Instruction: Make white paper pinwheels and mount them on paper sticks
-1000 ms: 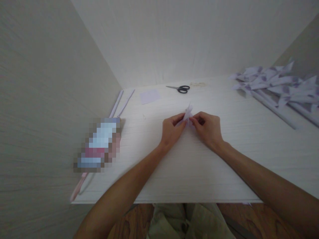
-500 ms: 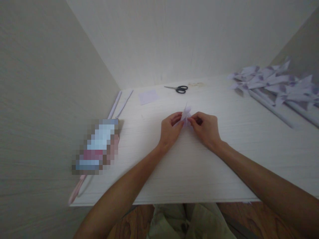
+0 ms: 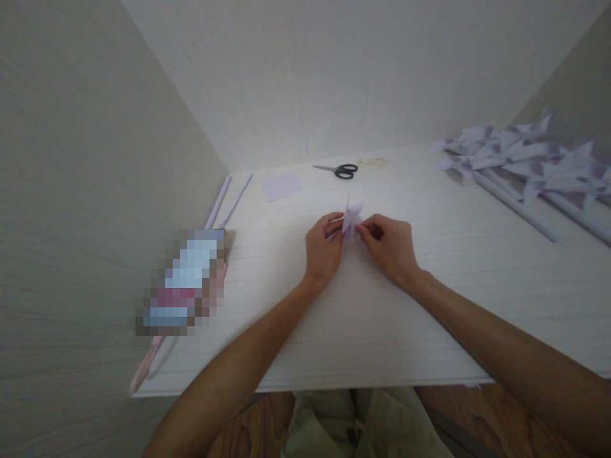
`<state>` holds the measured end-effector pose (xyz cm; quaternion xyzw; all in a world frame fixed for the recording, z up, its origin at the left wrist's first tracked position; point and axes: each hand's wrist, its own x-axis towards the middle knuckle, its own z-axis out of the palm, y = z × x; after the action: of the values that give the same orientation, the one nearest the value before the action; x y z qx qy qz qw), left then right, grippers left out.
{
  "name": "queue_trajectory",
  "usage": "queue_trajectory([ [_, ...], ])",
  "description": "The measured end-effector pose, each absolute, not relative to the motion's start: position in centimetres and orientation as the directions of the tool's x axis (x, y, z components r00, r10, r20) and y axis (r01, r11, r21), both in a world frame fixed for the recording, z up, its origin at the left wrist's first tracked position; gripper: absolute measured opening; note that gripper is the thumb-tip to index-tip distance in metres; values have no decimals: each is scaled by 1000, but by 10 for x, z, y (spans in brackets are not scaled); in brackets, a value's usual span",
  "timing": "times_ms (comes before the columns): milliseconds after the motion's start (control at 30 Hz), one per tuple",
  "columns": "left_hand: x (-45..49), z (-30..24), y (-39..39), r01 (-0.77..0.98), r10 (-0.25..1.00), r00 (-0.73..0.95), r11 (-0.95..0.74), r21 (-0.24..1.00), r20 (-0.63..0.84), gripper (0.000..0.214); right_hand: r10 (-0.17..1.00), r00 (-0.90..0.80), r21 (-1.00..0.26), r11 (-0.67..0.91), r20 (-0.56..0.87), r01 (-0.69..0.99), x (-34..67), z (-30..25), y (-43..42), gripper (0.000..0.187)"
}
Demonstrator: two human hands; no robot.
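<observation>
Between my hands, a little above the white table, is a pale lilac paper pinwheel with pointed blades. My left hand grips it from the left, its thumb in front and fingers behind. My right hand pinches its right side with thumb and index finger. The fingers cover part of the paper, so its centre is hard to make out. Beyond the hands lie black-handled scissors, blades pointing left. A flat lilac paper square rests left of them.
Several lilac paper pinwheels on rolled paper sticks lie at the back right. At the left are a paper roll, a thin paper strip and a blurred-out object. Walls enclose the back and sides.
The paper pinwheel has turned slightly in my fingers, and both hands have shifted a little to the left. My grip on it stays.
</observation>
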<state>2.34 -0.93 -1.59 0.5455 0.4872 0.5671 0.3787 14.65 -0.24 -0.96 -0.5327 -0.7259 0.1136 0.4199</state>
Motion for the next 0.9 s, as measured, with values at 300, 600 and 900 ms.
queue_trajectory([
  [300,25,-14,-12,227,929,-141,-307,924,343,25,874,-70,-641,405,481,652,145,-9,-4,16],
  [600,23,-21,-10,357,904,-111,-351,866,412,31,887,-80,-651,392,454,651,144,-8,-5,16],
  [900,23,-20,-10,361,914,-129,-317,877,384,29,893,-77,-636,373,442,676,144,-8,-6,14],
])
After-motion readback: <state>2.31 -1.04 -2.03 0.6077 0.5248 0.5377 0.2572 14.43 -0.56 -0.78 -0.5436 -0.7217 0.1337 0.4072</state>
